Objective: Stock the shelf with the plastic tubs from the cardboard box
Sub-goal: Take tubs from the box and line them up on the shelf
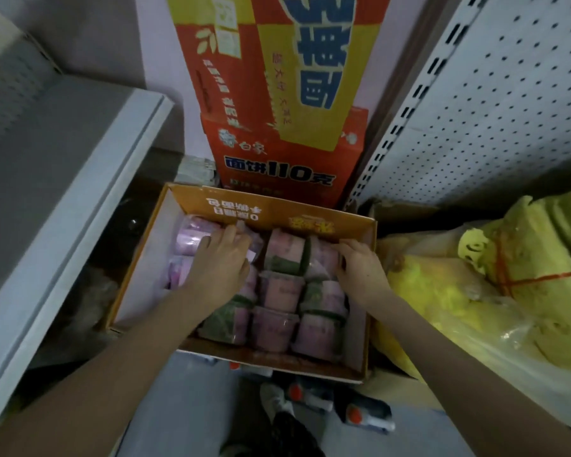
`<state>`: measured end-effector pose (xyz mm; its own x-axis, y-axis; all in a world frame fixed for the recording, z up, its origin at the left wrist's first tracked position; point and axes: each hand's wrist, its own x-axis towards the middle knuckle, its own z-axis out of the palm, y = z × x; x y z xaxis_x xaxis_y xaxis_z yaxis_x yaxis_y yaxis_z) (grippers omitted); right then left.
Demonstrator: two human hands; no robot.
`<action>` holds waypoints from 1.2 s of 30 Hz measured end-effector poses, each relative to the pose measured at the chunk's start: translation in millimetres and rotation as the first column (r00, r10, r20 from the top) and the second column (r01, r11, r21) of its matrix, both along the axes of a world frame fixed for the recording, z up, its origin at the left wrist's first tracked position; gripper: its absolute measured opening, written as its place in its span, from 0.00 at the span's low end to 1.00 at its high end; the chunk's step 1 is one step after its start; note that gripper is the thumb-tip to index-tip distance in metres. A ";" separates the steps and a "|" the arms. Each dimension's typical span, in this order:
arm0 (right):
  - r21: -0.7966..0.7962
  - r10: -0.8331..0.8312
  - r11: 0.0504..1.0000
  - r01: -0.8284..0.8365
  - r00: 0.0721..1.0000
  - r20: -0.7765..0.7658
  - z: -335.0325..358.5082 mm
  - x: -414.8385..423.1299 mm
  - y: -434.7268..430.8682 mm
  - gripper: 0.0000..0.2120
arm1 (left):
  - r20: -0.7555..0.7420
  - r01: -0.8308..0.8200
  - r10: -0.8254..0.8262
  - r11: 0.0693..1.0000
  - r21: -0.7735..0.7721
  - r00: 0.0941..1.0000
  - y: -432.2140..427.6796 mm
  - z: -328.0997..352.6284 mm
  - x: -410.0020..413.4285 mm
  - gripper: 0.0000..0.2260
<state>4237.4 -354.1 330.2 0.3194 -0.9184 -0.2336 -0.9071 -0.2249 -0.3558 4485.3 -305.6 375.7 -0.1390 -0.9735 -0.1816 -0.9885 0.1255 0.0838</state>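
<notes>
Head view, near to far: blurry orange-capped bottles (370,417) on the floor, labels unreadable. Next the cardboard box (277,209) w/ pink tubs (277,321), some hidden under both arms; left grip (221,262) lies flat, fingers (208,240) spread on far-left tubs; right grip (360,268) curls at a far-right tub, hold unclear. Behind: red carton (277,159), pegboard shelf (475,127).

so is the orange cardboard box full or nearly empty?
Mostly full. Pink tubs sit packed in rows across the cardboard box. Only its near-left corner shows bare.
</notes>
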 end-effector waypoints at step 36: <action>0.312 0.135 0.947 -0.079 0.977 -0.162 -134.2 5.8 -73.0 0.39 | -0.161 -0.061 0.074 0.995 0.084 0.984 -23.6 -137.9 0.7 0.15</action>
